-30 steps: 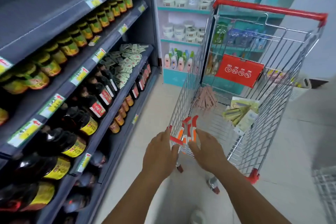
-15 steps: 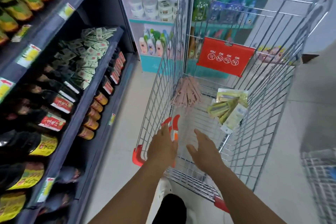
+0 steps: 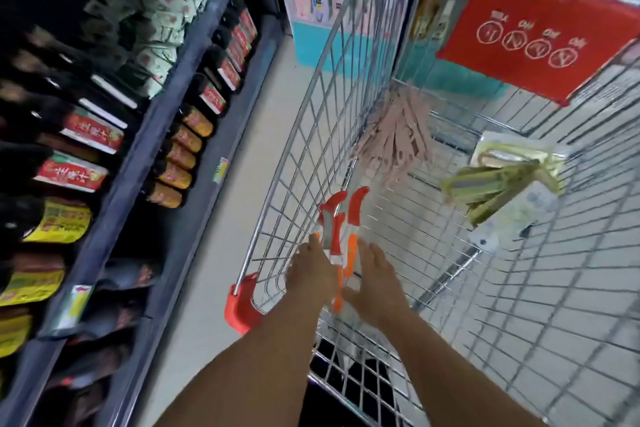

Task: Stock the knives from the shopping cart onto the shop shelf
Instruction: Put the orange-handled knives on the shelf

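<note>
Several knives with red and orange handles lie bunched in the near left corner of the wire shopping cart. Both my arms reach down into the cart. My left hand lies over the left side of the bunch, its fingers touching the handles. My right hand is at the bunch's right side with straight fingers against an orange handle. Whether either hand grips a knife is hidden. The dark shop shelf runs along the left.
A bundle of brown sticks and green packaged items lie farther in the cart. A red sign hangs on its far end. The shelf holds dark bottles and sachets. A pale floor aisle separates shelf and cart.
The view has dropped and closed in on the cart. Both hands have gone deeper into the cart and now touch the knives from either side.
</note>
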A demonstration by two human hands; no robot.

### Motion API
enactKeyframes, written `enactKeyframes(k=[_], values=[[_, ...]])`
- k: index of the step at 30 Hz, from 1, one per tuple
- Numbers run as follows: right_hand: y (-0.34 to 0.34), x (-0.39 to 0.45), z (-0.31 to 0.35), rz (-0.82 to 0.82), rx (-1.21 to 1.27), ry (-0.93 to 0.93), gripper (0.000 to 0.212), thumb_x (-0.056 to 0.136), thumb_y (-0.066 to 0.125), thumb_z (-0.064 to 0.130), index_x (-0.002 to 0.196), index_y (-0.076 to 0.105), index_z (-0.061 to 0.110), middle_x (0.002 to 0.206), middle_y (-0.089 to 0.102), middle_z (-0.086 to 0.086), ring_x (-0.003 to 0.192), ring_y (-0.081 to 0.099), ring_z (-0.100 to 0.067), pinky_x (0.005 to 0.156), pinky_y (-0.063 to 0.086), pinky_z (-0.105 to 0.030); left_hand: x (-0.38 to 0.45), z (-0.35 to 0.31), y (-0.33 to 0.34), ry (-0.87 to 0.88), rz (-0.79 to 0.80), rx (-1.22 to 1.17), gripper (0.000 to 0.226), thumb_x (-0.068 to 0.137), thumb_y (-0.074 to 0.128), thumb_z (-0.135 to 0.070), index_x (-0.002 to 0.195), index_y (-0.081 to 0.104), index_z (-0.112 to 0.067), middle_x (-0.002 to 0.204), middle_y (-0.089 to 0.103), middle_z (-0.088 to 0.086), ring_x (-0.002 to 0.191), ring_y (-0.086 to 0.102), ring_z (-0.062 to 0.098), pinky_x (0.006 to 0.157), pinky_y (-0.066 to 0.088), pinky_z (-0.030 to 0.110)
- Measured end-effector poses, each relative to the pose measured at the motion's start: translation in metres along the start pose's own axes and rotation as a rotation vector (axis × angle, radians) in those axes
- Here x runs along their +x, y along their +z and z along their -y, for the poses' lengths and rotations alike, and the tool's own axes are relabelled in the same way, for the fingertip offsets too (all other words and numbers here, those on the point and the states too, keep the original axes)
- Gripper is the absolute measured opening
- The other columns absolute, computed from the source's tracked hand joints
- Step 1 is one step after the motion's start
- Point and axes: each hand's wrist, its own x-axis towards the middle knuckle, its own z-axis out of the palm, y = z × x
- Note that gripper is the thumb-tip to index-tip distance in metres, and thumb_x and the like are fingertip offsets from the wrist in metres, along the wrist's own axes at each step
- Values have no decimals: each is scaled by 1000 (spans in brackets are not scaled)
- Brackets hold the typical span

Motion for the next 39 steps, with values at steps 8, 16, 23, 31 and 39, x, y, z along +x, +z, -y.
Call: enactKeyframes(k=[8, 16, 23, 31, 39], values=[[49, 54, -22, 15, -224, -41, 86, 95, 40, 50, 149, -19, 21, 152, -30, -4, 146, -16, -31, 121, 6, -45, 39, 5, 41, -92, -76, 102, 79, 91, 57, -29, 150, 7, -15, 153, 17, 6, 138, 25, 27, 109, 30, 39], [34, 63, -33, -53, -245, -2, 86, 88, 55, 40, 152, -1, 26, 159, -15, -6, 147, -2, -29, 119, 14, -41, 52, 0, 52, -137, -64, 154, 91, 88, 63, -21, 150, -4, -16, 150, 17, 14, 140, 19, 30, 114, 25, 40], [20, 71, -60, -263, -228, 38, 73, 80, 66, 26, 143, 31, 23, 144, 34, -12, 129, 37, -32, 104, 38, -41, 60, -10, 66, -142, -100, 107, 74, 88, 64, -22, 141, 14, -9, 139, 30, 13, 127, 34, 28, 97, 41, 36], [19, 81, -56, -264, -249, 83, 56, 82, 65, 20, 129, 40, 7, 120, 47, -12, 105, 50, -25, 80, 49, -31, 59, -20, 68, -100, -80, 28, 57, 93, 54, -20, 136, 22, -3, 132, 40, 15, 118, 44, 27, 92, 47, 35], [-7, 51, -53, -160, 38, 251, 43, 90, 54, 19, 128, 35, 10, 111, 56, -8, 85, 63, -24, 67, 43, -30, 36, -36, 53, 17, -57, -93, 48, 92, 52, -15, 130, 27, -1, 126, 36, 16, 103, 56, 33, 84, 51, 41]])
